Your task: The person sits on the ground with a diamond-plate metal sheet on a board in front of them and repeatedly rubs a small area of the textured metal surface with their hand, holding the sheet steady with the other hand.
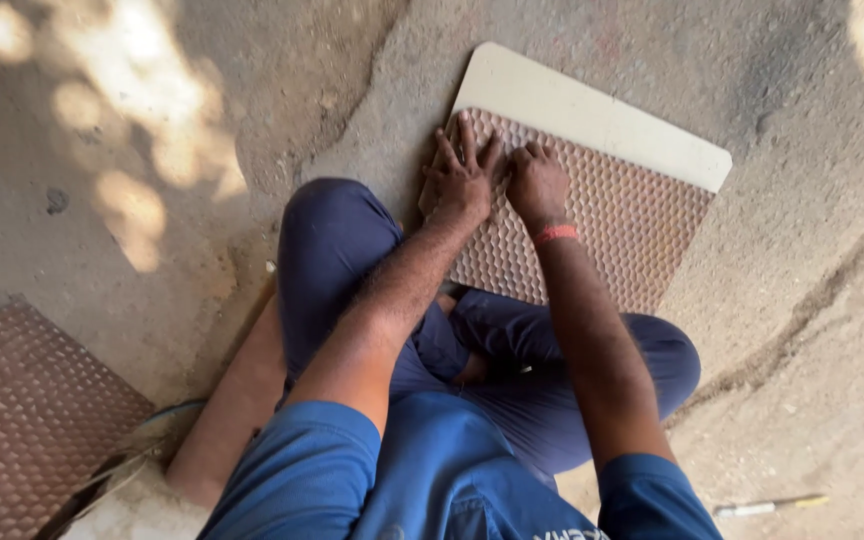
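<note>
Sheet (592, 215): brown, embossed with a regular hexagonal pattern, lies flat on a cream board (592, 115) directly under both hands. Board edges project beyond the sheet on the far side; its corners are rounded and its surface is smooth.

Left hand (460, 180): palm down, fingers spread, pressed flat on the near-left corner of the sheet. Nothing is gripped. The forearm runs straight back to a blue sleeve.

Right hand (537, 182): just beside the left, touching the sheet, fingers curled under at the knuckles. Whether it pinches anything cannot be told. A red band (555, 233) circles the wrist.

Ground (802, 300) around the hands is rough concrete, cracked to the right. A second embossed brown sheet (22, 420) lies well apart, behind and left of the hands. A slim tool (767, 507) with a yellow tip lies behind the right arm.
</note>
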